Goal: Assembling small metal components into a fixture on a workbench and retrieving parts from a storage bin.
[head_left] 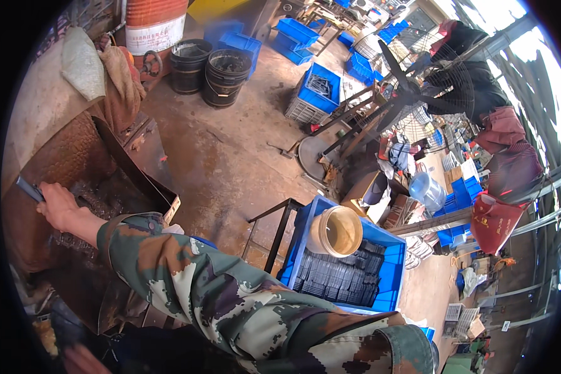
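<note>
My right hand (62, 207) is closed round a blue-grey rod-like handle (29, 188), whose end sticks out past the fingers. The camouflage sleeve (212, 280) of that arm stretches across the view from the lower right. Beneath the hand lies a rusty brown metal trough (68, 153) with dark, wet-looking metal bits (96, 196) in it. What the handle belongs to is not visible. Low at the left, my left hand (84, 360) is dim and smeared by motion, so its fingers do not show clearly.
Right of the arm, a blue crate (394, 274) holds stacked dark metal parts (336, 274) and a cream bucket (335, 232). Two black buckets (225, 78) stand farther off, near a red-and-white drum (156, 28). A large fan (408, 93) stands at upper right.
</note>
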The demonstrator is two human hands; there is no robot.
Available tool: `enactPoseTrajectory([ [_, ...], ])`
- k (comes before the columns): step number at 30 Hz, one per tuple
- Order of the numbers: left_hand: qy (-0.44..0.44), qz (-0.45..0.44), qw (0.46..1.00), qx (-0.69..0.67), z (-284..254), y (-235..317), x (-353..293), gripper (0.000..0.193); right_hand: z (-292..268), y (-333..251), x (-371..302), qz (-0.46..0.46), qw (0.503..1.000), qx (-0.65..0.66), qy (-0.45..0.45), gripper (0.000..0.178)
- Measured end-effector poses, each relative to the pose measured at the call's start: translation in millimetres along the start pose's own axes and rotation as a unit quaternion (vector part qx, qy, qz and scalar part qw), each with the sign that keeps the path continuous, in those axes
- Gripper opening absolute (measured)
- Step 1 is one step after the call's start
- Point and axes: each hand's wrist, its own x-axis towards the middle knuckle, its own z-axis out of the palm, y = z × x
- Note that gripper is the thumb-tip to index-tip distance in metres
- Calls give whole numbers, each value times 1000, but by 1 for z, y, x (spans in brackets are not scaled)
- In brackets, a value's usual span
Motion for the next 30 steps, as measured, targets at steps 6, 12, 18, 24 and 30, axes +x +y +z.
enactPoseTrajectory([
  [6, 223, -43, 968, 103, -22, -49, 45, 19, 0, 6, -1, -6, 1000, -6, 6, 20],
  [12, 461, -82, 874, 131, -69, -81, 87, 20, 5, 10, 1, -30, 999, -35, 16, 21],
  [18, 460, -206, 862, 48, -117, -87, 43, 24, 11, 10, -4, -54, 997, -48, 5, 32],
  [24, 433, -174, 880, 84, -118, -111, 32, 24, -12, 24, 6, -20, 994, 47, -101, 28],
  [30, 469, -173, 826, 259, -93, -109, 41, 19, -5, 17, 14, -30, 994, 21, -104, 32],
])
